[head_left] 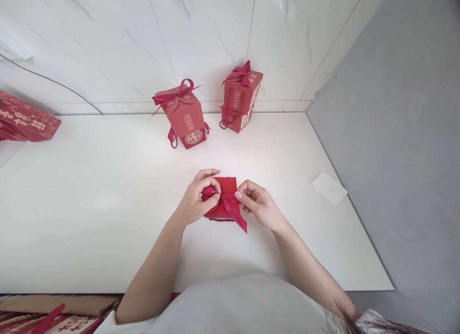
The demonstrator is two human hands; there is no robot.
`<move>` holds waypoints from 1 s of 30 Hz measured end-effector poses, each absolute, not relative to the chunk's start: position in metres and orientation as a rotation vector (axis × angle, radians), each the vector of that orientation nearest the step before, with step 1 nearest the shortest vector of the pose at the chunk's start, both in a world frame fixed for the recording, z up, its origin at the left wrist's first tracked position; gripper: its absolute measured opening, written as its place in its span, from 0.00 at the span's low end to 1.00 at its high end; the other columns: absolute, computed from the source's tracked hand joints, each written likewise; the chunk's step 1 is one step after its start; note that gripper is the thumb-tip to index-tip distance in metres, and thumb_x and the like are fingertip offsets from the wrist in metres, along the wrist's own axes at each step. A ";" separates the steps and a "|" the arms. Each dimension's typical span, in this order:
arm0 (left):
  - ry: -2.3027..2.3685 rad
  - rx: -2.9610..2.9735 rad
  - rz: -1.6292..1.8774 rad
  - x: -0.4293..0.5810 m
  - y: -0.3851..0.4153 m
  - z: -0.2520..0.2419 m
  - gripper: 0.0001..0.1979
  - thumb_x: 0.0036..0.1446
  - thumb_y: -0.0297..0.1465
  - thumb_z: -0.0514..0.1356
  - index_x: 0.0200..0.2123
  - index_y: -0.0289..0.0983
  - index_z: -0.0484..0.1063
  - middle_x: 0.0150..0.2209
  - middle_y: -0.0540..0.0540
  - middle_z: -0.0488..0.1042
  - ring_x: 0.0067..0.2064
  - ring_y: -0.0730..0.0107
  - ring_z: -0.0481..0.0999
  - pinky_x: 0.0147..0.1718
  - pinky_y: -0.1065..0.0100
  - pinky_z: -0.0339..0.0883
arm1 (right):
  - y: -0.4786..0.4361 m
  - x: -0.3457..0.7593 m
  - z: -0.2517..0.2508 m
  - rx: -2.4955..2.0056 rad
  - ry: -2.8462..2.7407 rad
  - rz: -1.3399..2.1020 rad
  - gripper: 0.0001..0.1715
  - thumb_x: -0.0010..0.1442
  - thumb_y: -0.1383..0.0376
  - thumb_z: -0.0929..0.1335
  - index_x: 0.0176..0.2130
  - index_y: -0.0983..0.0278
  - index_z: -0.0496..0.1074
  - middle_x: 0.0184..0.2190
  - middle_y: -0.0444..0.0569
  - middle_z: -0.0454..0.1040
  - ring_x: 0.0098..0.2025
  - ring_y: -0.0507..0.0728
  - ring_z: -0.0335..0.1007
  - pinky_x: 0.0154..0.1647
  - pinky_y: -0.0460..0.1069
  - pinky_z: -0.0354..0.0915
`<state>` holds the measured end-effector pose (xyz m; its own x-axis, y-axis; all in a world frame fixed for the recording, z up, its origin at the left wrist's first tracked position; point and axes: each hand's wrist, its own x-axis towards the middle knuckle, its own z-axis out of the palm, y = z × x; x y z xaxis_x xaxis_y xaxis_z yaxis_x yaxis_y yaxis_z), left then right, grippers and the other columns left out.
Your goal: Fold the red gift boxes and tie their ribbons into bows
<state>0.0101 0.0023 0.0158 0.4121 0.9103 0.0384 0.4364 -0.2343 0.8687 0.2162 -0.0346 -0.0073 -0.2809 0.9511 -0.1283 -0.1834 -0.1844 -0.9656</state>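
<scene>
A pale, grey-veined tiled wall point(108, 37) backs a white bench point(89, 204), with a plain grey surface point(406, 147) beyond its right edge. The red box point(228, 183) lies on the bench near the middle, directly in front of the person, its top face upward and its sides nearly square to the bench. The left hand covers part of this face, so the box's long axis cannot be told. A dark red cord point(223, 220) runs left to right along its near edge. The crimson ribbon point(233, 209) crosses the top; its free tail extends diagonally toward the person and to the right, ending in a point past the box's near edge. The left hand point(199, 197) curls over the left side, thumb and index fingers pinching the ribbon near its centre. The right hand point(260, 204) stands at the right edge, thumb and index fingers pressed together on the ribbon, the others curled beneath. Behind stand the left bow-topped stack point(183, 116), tilted in this view, and the right bow-topped stack point(241, 97), both near the wall. A white slip point(329, 188) lies by the right edge; a red printed package point(28, 118) occupies the far left.
</scene>
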 end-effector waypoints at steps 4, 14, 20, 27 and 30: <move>1.134 1.831 0.725 0.009 0.003 0.015 0.01 0.56 0.29 0.58 0.33 0.40 0.69 0.58 0.41 0.66 0.63 0.53 0.63 0.56 0.54 0.65 | -0.035 0.215 -0.006 -1.022 -1.126 1.591 0.18 0.61 0.51 0.70 0.35 0.60 0.64 0.25 0.39 0.66 0.24 0.49 0.61 0.25 0.46 0.58; 1.499 1.717 0.749 -0.012 0.008 0.028 0.19 0.63 0.46 0.54 0.26 0.39 0.60 0.27 0.50 0.63 0.30 0.70 0.63 0.32 0.67 0.59 | -0.041 0.218 0.000 -1.289 -1.268 1.470 0.29 0.63 0.45 0.65 0.22 0.62 0.60 0.19 0.40 0.60 0.22 0.49 0.54 0.24 0.47 0.51; 1.292 1.497 0.471 -0.018 0.008 0.034 0.25 0.60 0.48 0.56 0.20 0.37 0.58 0.21 0.52 0.53 0.25 0.73 0.53 0.25 0.68 0.49 | -0.042 0.216 -0.002 -1.219 -1.217 1.481 0.26 0.64 0.47 0.65 0.25 0.62 0.60 0.19 0.39 0.57 0.21 0.49 0.50 0.23 0.46 0.50; 1.211 1.420 0.474 -0.020 0.010 0.032 0.21 0.59 0.46 0.58 0.22 0.37 0.64 0.23 0.51 0.57 0.25 0.74 0.56 0.25 0.69 0.50 | -0.042 0.217 -0.006 -1.200 -1.215 1.477 0.26 0.64 0.46 0.65 0.25 0.61 0.60 0.19 0.39 0.60 0.21 0.49 0.53 0.23 0.46 0.52; 1.201 1.407 0.477 -0.020 0.011 0.030 0.21 0.59 0.46 0.59 0.22 0.37 0.62 0.23 0.52 0.55 0.25 0.75 0.55 0.25 0.69 0.50 | -0.043 0.218 -0.006 -1.201 -1.248 1.490 0.25 0.64 0.46 0.64 0.26 0.61 0.61 0.19 0.40 0.63 0.21 0.50 0.57 0.22 0.46 0.56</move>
